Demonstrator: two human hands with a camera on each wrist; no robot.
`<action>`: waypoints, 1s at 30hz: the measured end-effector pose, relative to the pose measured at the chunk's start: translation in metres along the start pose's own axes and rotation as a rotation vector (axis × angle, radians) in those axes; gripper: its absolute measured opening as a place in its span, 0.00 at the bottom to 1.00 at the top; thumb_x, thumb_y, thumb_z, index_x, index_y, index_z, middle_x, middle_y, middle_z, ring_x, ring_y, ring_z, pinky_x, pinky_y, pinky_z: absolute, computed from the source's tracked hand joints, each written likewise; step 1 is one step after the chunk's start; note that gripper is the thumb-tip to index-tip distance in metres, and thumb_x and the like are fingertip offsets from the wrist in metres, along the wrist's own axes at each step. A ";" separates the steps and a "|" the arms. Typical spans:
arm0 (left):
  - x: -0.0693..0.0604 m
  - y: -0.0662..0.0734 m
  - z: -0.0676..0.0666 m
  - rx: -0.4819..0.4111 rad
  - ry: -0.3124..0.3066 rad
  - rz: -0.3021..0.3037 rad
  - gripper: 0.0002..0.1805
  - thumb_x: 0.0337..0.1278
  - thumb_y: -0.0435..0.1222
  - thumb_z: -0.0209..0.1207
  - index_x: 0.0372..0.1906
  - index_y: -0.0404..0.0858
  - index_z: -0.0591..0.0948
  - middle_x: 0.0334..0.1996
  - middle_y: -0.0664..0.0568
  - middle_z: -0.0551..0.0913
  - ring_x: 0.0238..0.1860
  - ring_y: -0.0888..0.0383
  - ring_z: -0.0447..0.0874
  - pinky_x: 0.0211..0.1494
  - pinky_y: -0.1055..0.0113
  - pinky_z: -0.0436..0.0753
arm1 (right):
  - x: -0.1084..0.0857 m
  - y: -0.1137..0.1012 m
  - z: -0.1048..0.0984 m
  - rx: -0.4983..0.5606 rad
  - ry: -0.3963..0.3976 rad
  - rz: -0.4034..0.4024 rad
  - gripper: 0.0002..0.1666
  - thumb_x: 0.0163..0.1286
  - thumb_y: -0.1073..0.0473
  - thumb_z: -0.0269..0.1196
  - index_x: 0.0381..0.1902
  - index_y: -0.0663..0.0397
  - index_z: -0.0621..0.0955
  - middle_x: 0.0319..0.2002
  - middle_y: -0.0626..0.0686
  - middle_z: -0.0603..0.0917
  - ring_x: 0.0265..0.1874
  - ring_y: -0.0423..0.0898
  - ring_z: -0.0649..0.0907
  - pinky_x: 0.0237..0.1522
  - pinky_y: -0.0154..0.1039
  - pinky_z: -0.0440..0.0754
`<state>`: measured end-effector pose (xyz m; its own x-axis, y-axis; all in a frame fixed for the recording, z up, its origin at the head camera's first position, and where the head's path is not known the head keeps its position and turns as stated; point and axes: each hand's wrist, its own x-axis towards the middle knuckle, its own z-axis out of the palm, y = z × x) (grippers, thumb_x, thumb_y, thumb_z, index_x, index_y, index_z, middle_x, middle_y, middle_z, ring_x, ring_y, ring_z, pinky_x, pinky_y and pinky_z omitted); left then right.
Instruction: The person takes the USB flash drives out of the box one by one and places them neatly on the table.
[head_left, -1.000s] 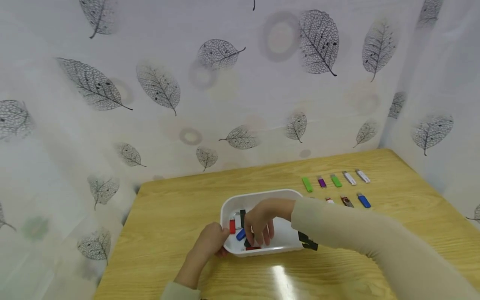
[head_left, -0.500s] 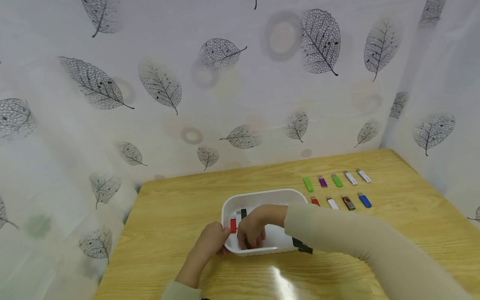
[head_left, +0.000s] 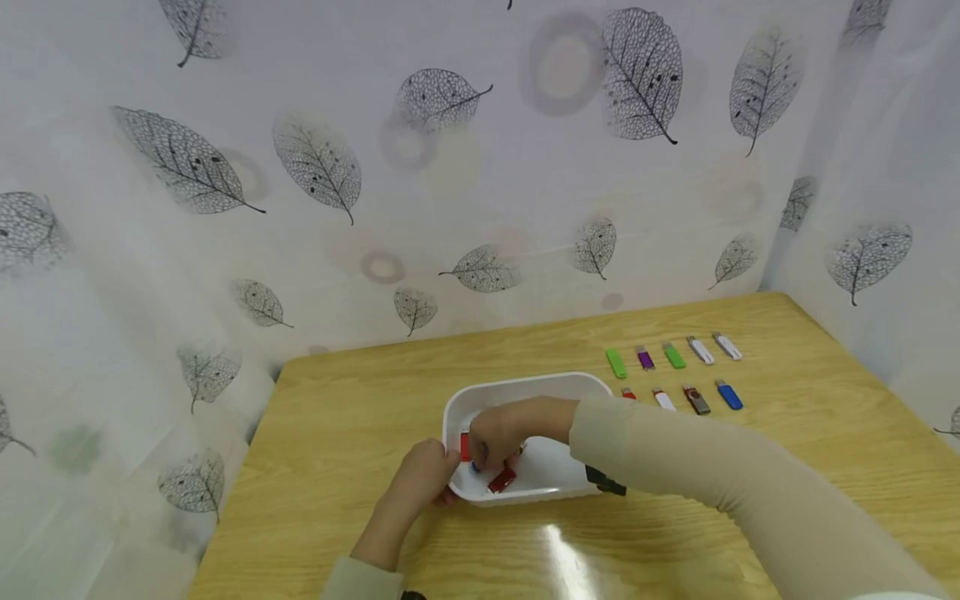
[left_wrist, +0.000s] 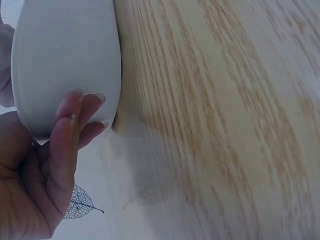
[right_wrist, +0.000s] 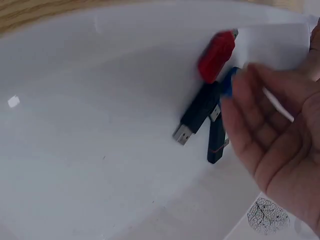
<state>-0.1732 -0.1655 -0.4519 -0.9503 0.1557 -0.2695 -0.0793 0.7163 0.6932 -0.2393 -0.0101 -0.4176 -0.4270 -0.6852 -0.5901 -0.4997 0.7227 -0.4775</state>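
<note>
My left hand [head_left: 423,475] holds the near-left corner of a white plastic tray [head_left: 555,383], thumb at the rim. In the left wrist view its fingers lie against the tray's outer wall. Inside the tray's left end is my right hand [head_left: 501,435], its thumb and fingertips pinching a blue USB flash drive [right_wrist: 228,84] in the right wrist view. Beside the fingers lie a black flash drive [right_wrist: 200,107], another black one [right_wrist: 216,142] and a red one [right_wrist: 217,56]. The head view shows a second red drive [head_left: 465,447] by the left wall; the hand hides part of the pile.
Right of the tray, several flash drives lie in two rows on the wooden table [head_left: 360,400], among them a green one [head_left: 616,363], a purple one [head_left: 645,358] and a blue one [head_left: 729,395]. A leaf-patterned curtain [head_left: 315,250] hangs behind.
My right hand has shifted left within the tray, from the black drive toward the blue one. The near red drive now shows tilted. My left hand keeps its hold on the corner.
</note>
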 end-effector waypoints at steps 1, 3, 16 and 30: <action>0.000 0.000 0.000 0.004 0.007 0.016 0.14 0.54 0.32 0.47 0.18 0.30 0.76 0.05 0.49 0.76 0.07 0.62 0.75 0.11 0.68 0.76 | 0.001 -0.001 0.001 0.030 -0.020 -0.024 0.05 0.61 0.67 0.62 0.29 0.53 0.84 0.20 0.47 0.82 0.16 0.39 0.79 0.27 0.37 0.84; 0.000 0.000 0.000 0.015 0.015 0.032 0.14 0.53 0.32 0.47 0.17 0.31 0.76 0.05 0.49 0.76 0.07 0.62 0.74 0.11 0.68 0.76 | 0.002 -0.004 0.005 0.049 -0.079 -0.061 0.07 0.60 0.69 0.61 0.32 0.54 0.83 0.20 0.47 0.81 0.16 0.38 0.79 0.28 0.39 0.85; 0.001 0.002 0.003 0.011 -0.013 -0.007 0.13 0.55 0.32 0.47 0.20 0.31 0.75 0.07 0.51 0.76 0.08 0.62 0.75 0.12 0.68 0.76 | 0.005 0.013 0.009 -0.037 -0.007 0.037 0.09 0.56 0.70 0.63 0.28 0.50 0.78 0.21 0.47 0.78 0.16 0.39 0.77 0.21 0.32 0.79; -0.002 0.003 -0.002 -0.008 -0.028 -0.081 0.13 0.59 0.34 0.47 0.25 0.30 0.76 0.11 0.49 0.77 0.12 0.59 0.76 0.15 0.69 0.77 | -0.009 0.040 -0.022 -0.033 0.160 0.102 0.03 0.61 0.65 0.63 0.31 0.52 0.79 0.24 0.46 0.79 0.23 0.39 0.78 0.28 0.33 0.80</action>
<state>-0.1720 -0.1648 -0.4475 -0.9318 0.1164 -0.3438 -0.1583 0.7220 0.6736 -0.2720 0.0231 -0.4177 -0.5900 -0.6158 -0.5222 -0.4707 0.7878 -0.3972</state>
